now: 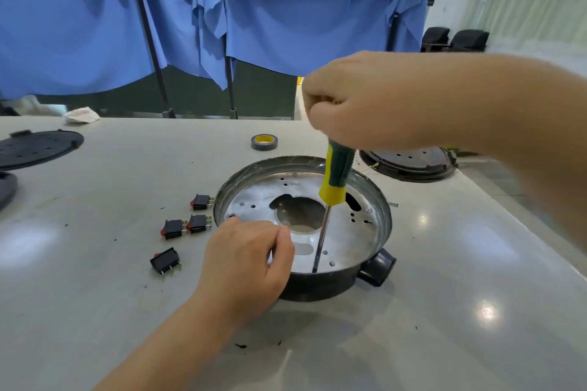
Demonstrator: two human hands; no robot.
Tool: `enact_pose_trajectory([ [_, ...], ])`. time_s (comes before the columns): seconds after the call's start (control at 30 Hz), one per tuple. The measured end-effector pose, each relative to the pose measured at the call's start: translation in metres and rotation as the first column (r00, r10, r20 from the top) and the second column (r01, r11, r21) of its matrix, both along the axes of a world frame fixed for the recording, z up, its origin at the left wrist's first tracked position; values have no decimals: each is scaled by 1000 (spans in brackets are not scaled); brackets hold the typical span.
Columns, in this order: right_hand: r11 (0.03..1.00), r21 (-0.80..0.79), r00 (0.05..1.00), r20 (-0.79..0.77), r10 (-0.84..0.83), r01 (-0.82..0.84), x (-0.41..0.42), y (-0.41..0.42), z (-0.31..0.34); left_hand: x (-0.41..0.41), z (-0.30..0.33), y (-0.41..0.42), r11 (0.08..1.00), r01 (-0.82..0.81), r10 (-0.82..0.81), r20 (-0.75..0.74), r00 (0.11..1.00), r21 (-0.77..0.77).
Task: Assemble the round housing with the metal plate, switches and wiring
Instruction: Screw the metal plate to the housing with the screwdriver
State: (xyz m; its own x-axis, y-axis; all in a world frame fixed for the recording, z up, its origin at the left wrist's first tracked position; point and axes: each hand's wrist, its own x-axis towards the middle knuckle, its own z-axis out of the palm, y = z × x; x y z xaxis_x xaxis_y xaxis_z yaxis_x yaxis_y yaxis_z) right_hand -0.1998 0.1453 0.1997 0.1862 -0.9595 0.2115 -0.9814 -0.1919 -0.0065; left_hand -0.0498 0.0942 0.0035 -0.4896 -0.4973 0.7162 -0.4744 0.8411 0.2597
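On the pale worktable [95,279] sits the round black housing [317,287], with the perforated metal plate [349,232] already seated inside it. The right hand [374,101] is wrapped around a green-and-yellow screwdriver [336,179], its tip down at the plate's near edge, so screwing the plate down looks underway. The left hand [247,260] rests curled on the housing's near rim; whether it holds anything is unclear. Four rocker switches [185,227] lie loose just left of the housing, not yet fitted, and no wiring shows inside.
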Motion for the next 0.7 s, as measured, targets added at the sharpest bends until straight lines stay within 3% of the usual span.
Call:
enact_pose_trajectory([
  [0.07, 998, 56, 990, 138, 25, -33, -1, 7, 2, 1, 0, -1, 1000, 2, -2, 4, 1000, 7],
  [0.17, 994, -12, 969, 221, 110, -110, 4, 18, -3, 1, -1, -2, 1000, 5, -5, 12, 1000, 24],
  [0.23, 987, -134, 996, 26, 89, -85, 4, 16, -10, 0, 0, -2, 1000, 2, -2, 8, 1000, 25],
  [0.3, 950, -309, 942, -305, -139, 40, 12, 18, -13, -1, 0, -2, 1000, -7, 7, 3, 1000, 23],
  [0.33, 912, -401, 892, -376, -250, 87, 16, 20, -13, 0, 0, -1, 1000, -9, 9, 4, 1000, 20],
  [0.47, 870, -480, 858, -393, -330, 115, 25, 26, -15, 0, -1, -2, 1000, -2, 2, 22, 1000, 2],
  [0.57, 947, -308, 971, -180, -154, 93, 16, 17, -20, 1, -1, -1, 1000, -5, 5, 17, 1000, 4],
  [0.7, 999, -21, 999, 42, -24, 25, 6, 14, -11, 1, 0, -1, 1000, -6, 6, 3, 1000, 7],
])
